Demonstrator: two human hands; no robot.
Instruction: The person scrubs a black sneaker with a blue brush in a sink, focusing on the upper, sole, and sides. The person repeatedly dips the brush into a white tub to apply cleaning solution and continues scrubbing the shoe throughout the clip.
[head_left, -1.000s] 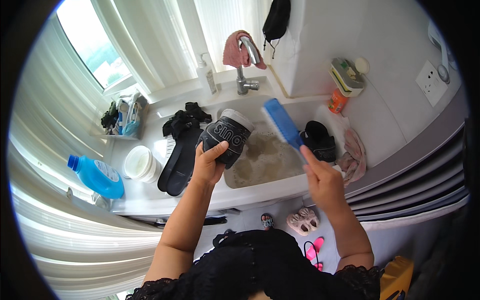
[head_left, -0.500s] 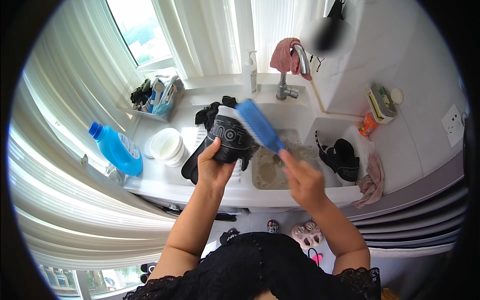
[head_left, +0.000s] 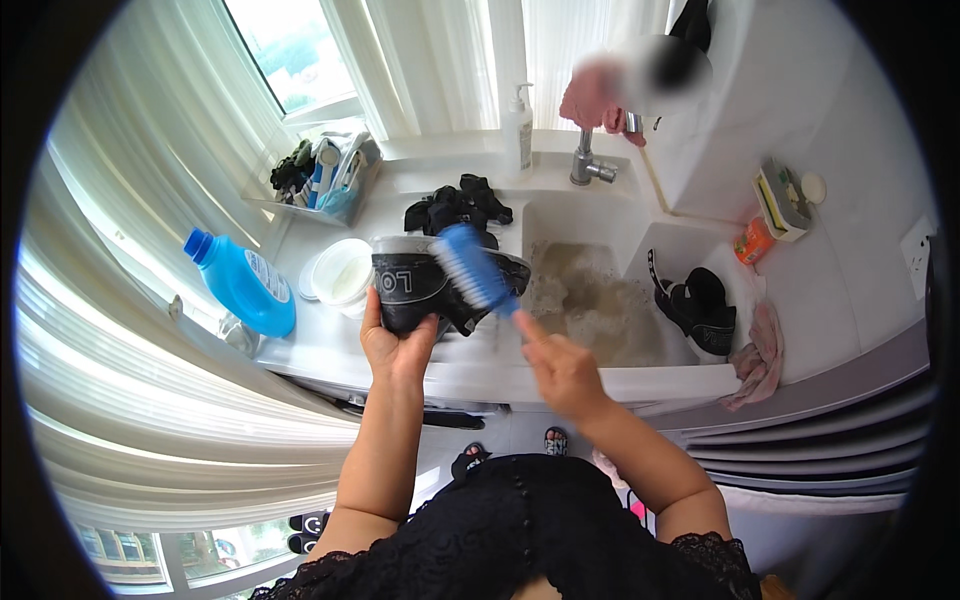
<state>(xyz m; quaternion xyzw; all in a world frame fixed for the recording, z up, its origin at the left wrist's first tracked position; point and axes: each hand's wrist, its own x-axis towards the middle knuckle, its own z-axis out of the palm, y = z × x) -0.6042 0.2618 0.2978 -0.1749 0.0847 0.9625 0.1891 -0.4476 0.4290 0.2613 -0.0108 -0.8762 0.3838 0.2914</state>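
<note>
My left hand (head_left: 398, 345) grips a black shoe (head_left: 408, 298) with pale lettering from below, holding it up over the ribbed counter left of the basin. In my right hand (head_left: 565, 372) is the handle of a blue scrubbing brush (head_left: 478, 272), its white bristles turned toward the shoe. The brush is smeared by motion; whether the bristles touch the shoe I cannot tell. A similar black shoe (head_left: 700, 312) with a light sole rests on the right side of the sink. Crumpled black items (head_left: 455, 207) lie behind the held shoe.
Murky, foamy water fills the sink basin (head_left: 575, 213) below the tap (head_left: 590, 168). On the left stand a blue detergent bottle (head_left: 245, 285), a white tub (head_left: 343, 275) and a clear bin (head_left: 335, 200). A pump bottle (head_left: 519, 130) is at the back; a pink cloth (head_left: 762, 350) hangs at the right.
The shoe has turned in my left hand, its toe swinging to the right. My right hand and the brush have moved left and down, now across the shoe's middle.
</note>
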